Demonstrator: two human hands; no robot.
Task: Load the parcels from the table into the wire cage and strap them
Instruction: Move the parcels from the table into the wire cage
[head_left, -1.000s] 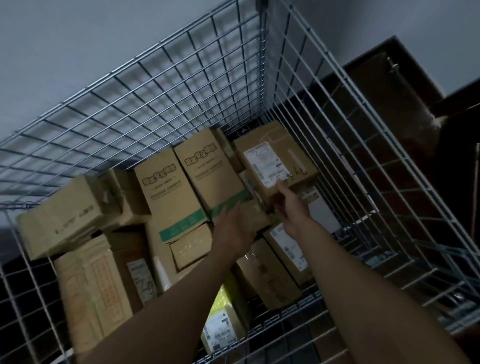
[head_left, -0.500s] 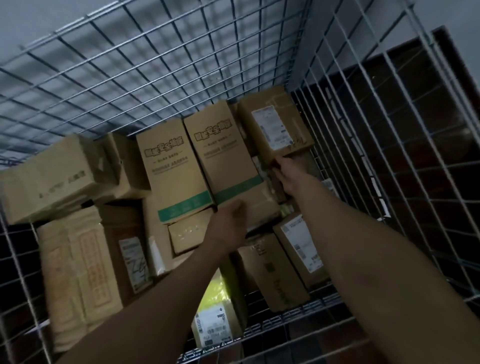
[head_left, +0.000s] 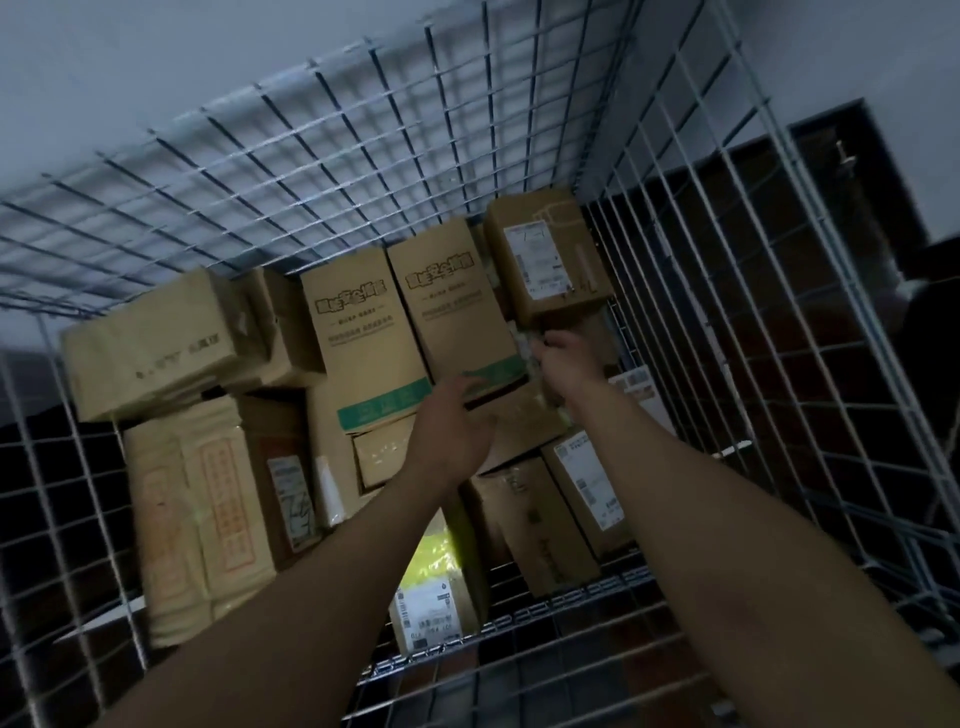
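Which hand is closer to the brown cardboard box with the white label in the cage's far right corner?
Right. The right hand is just below the white-labelled brown cardboard box; the left hand is farther down-left, at a green-banded tan carton.

Wire cage (head_left: 363, 156) — packed with cardboard parcels (head_left: 363, 338)

We see brown cardboard parcels (head_left: 363, 338) packed close, mostly on end (some labelled), inside the wire cage (head_left: 363, 156).
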